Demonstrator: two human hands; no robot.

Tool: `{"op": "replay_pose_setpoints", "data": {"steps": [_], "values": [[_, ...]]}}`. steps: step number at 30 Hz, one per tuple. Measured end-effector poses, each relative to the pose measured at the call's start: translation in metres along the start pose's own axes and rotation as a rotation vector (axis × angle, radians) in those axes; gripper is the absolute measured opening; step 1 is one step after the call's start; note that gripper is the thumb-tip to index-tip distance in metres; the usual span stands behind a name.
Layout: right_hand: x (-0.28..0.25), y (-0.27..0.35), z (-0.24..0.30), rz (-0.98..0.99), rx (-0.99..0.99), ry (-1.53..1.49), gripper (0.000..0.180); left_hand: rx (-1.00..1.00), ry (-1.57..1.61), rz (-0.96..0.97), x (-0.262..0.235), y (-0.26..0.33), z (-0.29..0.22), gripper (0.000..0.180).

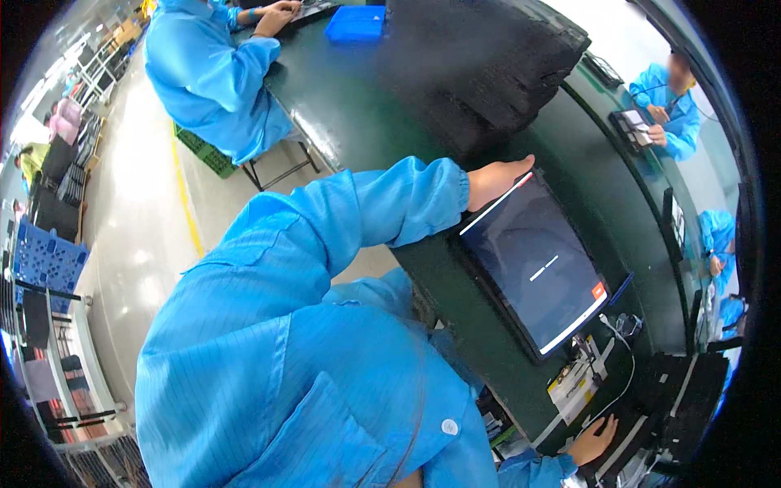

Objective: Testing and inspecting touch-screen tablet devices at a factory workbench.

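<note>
Right, the head view, the only one we have: the left hand (493, 185) is up at the near top corner of the tablet (521, 236), touching its edge. Whether the fingers curl under for a real hold, I cannot tell. Down at the lower right, the right hand (594, 442) is spread and loose, nothing visible in it, just beside some dark gear (687, 394). And the tablet itself? It's on the green table (350, 122), between the black pile (488, 73) and the white cable (633, 368). The cable's plug end sits near the tablet's edge; joined or apart, too small to call.

So how far along are we? By my reading, the tablet is laid out and switched on, its dark screen showing; how much remains, this view doesn't settle.

On to the writing! A short pale line runs mid-screen, an orange patch (599, 290) glows near one corner, and a white-and-yellow card (573, 396) lies by the cable. All too small to read, and no brand can be made out.
</note>
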State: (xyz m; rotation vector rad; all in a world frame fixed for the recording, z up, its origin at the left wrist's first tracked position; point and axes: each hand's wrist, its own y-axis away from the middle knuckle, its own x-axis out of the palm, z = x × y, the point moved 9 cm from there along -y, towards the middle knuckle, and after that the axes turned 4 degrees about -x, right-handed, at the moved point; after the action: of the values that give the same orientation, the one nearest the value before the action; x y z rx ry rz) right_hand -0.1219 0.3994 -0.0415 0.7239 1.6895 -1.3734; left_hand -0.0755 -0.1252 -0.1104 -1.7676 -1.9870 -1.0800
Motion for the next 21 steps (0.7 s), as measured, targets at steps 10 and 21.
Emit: {"op": "replay_pose_setpoints", "data": {"steps": [10, 21], "values": [[0.008, -0.003, 0.015, 0.010, -0.019, -0.014, 0.029, -0.008, -0.036, -0.034, -0.005, 0.010, -0.003, 0.052], [-0.031, -0.057, 0.217, 0.201, -0.595, -0.766, 0.024, -0.036, -0.025, -0.046, -0.002, 0.012, -0.003, 0.052]]}}
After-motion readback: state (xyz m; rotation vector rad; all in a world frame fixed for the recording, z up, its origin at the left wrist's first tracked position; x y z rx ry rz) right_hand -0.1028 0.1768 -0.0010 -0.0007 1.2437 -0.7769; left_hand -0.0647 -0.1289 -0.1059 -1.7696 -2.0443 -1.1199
